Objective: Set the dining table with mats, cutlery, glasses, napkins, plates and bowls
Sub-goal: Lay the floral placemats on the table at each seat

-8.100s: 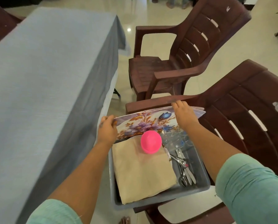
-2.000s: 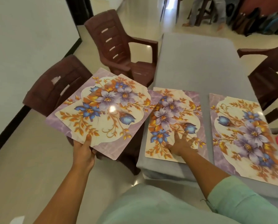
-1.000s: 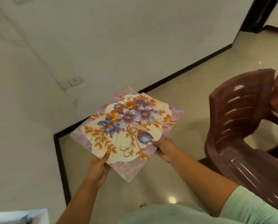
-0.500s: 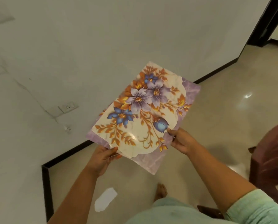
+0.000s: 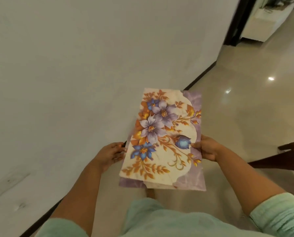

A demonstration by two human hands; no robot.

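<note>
- The person holds a floral place mat (image 5: pixel 161 142) in the air in front of the body, between both hands, above the floor (image 5: pixel 245 117).
- The mat shows purple and blue flowers with orange leaves on a cream field, and it has a pale purple border along its right side and its near edge.
- It seems that more than one mat is in the stack, because a second edge shows under the near end, but I cannot tell how many.
- The left hand (image 5: pixel 110 153) is at the left long edge of the mat. Its fingers are curled around that edge and the thumb lies on top, so it is grasping the mat.
- The right hand (image 5: pixel 206 148) is at the right long edge, about opposite to the left one. Its thumb presses on the printed face near a blue bud, and the other fingers go under the mat, so it also grasps the mat.
- Both forearms are bare, and light green sleeves (image 5: pixel 276 218) show near the elbows.
- A pale wall (image 5: pixel 91 57) fills the left and upper part of the view, with a dark skirting strip (image 5: pixel 201 74) where it meets the shiny floor.
- At the right edge a part of a dark brown chair (image 5: pixel 289 161) is seen, well apart from the mat.
- At the upper right there is a dark door frame (image 5: pixel 235 23).
</note>
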